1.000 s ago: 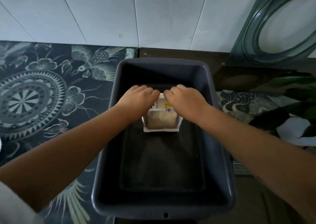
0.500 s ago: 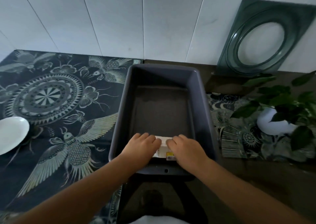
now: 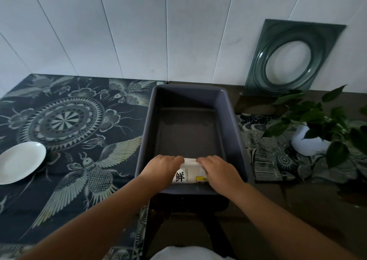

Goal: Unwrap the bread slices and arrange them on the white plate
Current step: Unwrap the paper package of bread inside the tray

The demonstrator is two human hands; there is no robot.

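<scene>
A wrapped bread packet (image 3: 189,172), white with black lettering and a yellow mark, is at the near end of a dark grey bin (image 3: 236,132). My left hand (image 3: 161,168) grips its left side and my right hand (image 3: 219,170) grips its right side, fingers curled over the top edge. The bread inside is hidden by the wrapper and my hands. The white plate (image 3: 18,162) lies far to the left on the patterned cloth, with nothing on it.
A dark cloth (image 3: 79,130) with bird and mandala patterns covers the left of the table. A potted plant (image 3: 311,132) in a white pot stands at the right. A dark green framed oval panel (image 3: 288,59) leans on the white wall.
The view has pulled back and tilted up, bringing the plate and plant into sight. Both hands have stayed on the packet, which has come from the bin's far end to its near end.
</scene>
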